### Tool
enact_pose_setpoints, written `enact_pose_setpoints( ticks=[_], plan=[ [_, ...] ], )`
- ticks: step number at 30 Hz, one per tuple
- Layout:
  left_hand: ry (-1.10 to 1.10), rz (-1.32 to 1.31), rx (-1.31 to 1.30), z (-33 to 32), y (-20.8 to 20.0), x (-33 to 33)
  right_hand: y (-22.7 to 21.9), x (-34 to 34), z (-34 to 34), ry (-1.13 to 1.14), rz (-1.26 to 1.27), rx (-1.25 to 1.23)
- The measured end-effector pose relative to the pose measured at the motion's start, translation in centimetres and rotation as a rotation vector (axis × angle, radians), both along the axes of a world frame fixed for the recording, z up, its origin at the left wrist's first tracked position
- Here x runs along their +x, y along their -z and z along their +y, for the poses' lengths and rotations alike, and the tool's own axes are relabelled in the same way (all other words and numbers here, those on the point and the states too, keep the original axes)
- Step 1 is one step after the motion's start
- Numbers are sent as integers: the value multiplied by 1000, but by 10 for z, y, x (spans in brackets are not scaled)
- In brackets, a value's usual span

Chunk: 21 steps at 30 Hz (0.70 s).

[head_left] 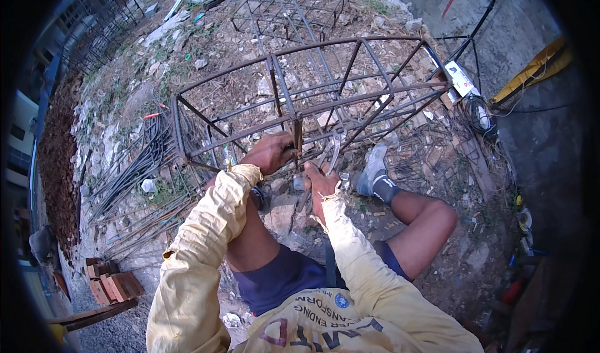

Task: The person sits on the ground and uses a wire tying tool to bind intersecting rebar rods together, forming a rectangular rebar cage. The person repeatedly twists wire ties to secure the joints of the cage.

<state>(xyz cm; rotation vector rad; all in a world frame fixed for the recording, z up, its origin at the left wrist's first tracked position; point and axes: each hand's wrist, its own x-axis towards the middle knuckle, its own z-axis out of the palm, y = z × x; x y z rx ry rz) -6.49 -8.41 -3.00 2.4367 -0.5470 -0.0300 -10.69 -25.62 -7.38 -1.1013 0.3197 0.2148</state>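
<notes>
A rusty rebar cage (234,70) of long bars and square stirrups stands in front of me. My left hand (272,153) is closed at the cage's near side, its fingers curled round an upright bar (297,134) below a corner joint. Whether it also pinches a thin tie wire is too small to tell. Close by on the right, my right hand (321,182) grips the handles of steel pincers (337,144). Their head points away from me, under the near long bar, apart from my left hand.
A second rebar cage (290,9) lies farther off on rubble. Loose steel rods (140,159) are bundled at the left, with red bricks (115,287) nearer me. A white box (461,78) rests by the cage's right end, near coiled cable (480,115) and yellow cloth (531,69).
</notes>
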Motion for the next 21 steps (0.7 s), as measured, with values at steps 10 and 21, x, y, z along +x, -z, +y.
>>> enact_pose_setpoints(
  ticks=[10,21],
  plan=[
    [116,-51,-57,9,7,5,-15,4,-34,-180,-709,-1030],
    [86,10,-61,5,6,5,19,-11,-34,-110,-228,-462]
  ],
)
